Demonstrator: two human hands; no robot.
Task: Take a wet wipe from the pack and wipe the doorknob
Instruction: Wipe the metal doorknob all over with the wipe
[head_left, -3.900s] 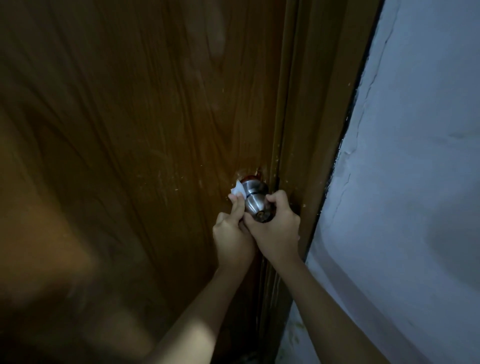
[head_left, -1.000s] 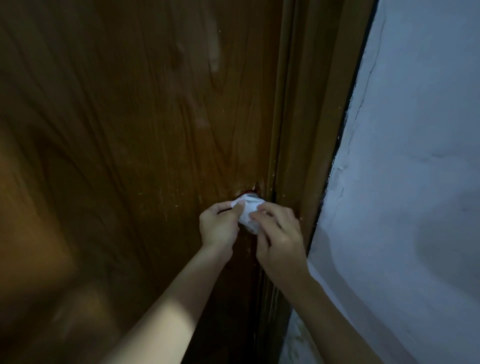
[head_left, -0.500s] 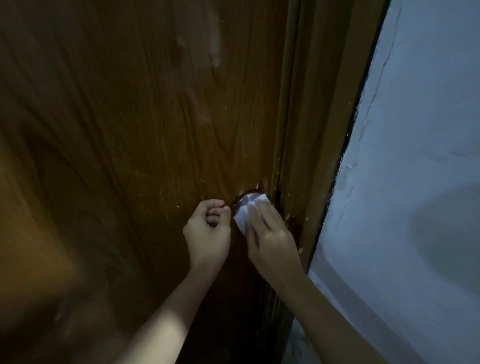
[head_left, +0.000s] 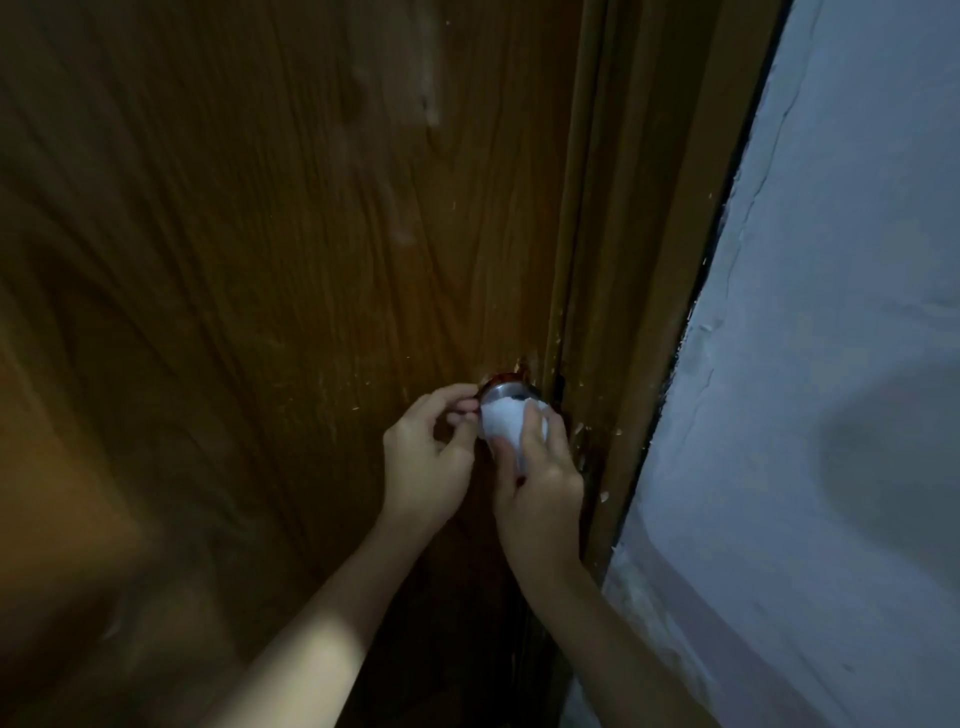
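At door edge (head_left: 558, 291): right hand (head_left: 540, 483) presses wipe (head_left: 506, 426) over doorknob (head_left: 506, 391).

A white wet wipe (head_left: 505, 426) under the right hand (head_left: 540, 483) covers a silver doorknob (head_left: 506, 389); beyond the hands, the brown wood-grain door (head_left: 285, 234); to the right, a pale grey-blue wall (head_left: 831, 312).

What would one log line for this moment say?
step: wiping | right hand: presses wet wipe on doorknob | left hand: curled beside knob, contact unclear
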